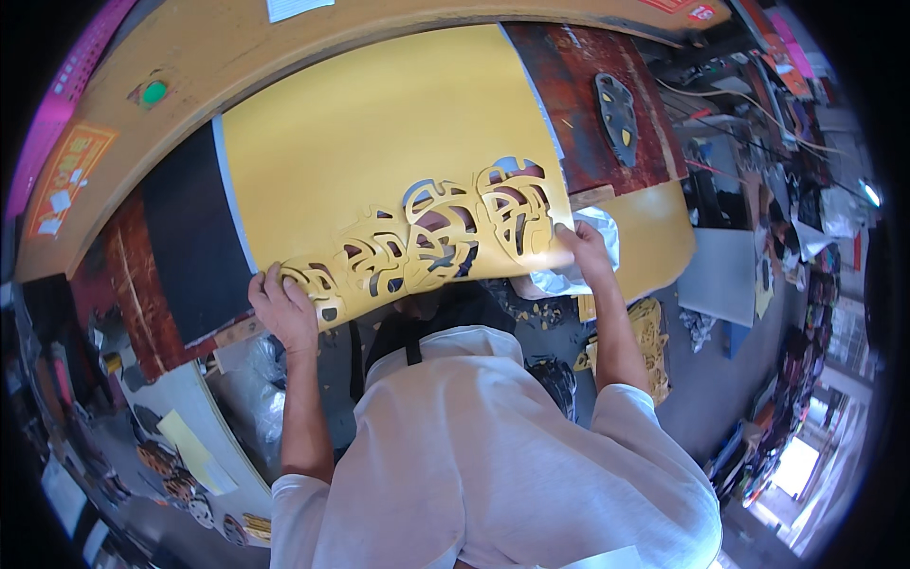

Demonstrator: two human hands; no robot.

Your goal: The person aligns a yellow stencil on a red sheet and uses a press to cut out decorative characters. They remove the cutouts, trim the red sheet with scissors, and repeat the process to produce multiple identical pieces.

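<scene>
A large yellow sheet [379, 123] lies across the worktable, its near part hanging over the front edge. Curved cut-outs [441, 223] run along that near part, leaving thin looping strips between the holes. My left hand [284, 303] is closed on the sheet's near left corner, beside the lowest holes. At the near right corner my right hand [588, 251] pinches the edge, thumb on top. Both forearms reach forward from below. A dark, shoe-sole-shaped cutting die [616, 119] with openings in it rests to the right, apart from both hands.
The reddish-brown worn board [654, 104] shows right of the sheet, and a black sheet [194, 223] lies to its left. An orange-yellow beam [379, 21] with a green button [154, 92] crosses the far side. Yellow scraps [647, 346] are piled on the floor at right.
</scene>
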